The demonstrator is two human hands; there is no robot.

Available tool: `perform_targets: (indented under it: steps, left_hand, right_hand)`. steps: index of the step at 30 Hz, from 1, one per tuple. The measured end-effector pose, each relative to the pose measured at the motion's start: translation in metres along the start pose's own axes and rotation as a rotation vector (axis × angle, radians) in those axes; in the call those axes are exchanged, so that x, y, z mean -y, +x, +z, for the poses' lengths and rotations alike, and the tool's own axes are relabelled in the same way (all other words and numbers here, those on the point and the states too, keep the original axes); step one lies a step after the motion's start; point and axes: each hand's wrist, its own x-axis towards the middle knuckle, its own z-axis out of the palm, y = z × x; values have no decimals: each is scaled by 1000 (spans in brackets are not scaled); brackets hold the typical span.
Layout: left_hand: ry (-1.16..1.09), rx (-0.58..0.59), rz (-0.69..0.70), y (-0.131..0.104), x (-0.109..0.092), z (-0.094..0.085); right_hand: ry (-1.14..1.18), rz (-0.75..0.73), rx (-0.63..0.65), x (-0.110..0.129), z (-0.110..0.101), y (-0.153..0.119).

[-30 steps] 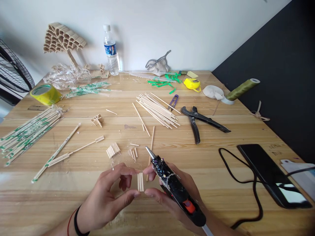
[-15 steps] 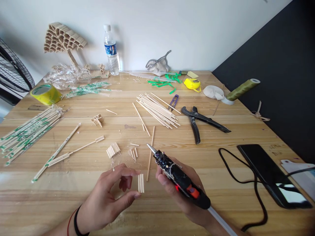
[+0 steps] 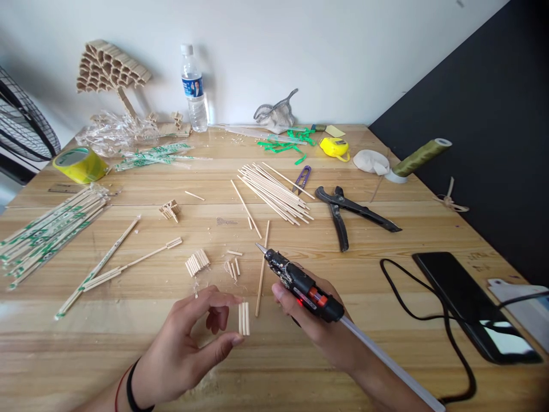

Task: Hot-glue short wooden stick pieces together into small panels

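A white wall rose behind the wooden tabletop. A big dark panel stood on the right, and a black fan on the left.

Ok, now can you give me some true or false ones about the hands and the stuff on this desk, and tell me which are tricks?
1. The left grip pinches short wooden sticks. True.
2. The right grip holds a glue gun. True.
3. The glue gun is touching those short wooden sticks. False: they are apart.
4. The water bottle has a white cap. True.
5. That water bottle is lying on its side. False: it stands upright.
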Motion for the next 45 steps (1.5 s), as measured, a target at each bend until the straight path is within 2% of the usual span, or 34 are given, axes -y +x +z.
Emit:
perform_targets:
  steps: [4,9,16,21,45]
  left_hand:
    - [9,13,-2,1,1,1]
    - [18,28,-16,1,2,2]
    - [39,52,-34,2,3,3]
    - [33,71,-63,0,3,4]
    - [32,94,-76,1,3,5]
  right_hand:
    - [114,-40,123,-2,2,-2]
    - [149,-48,267,2,4,-3]
    - [58,-196,268,3,5,-2]
    - [44,-249,278,2,6,-2]
    - [90,-324,253,3,8,-2]
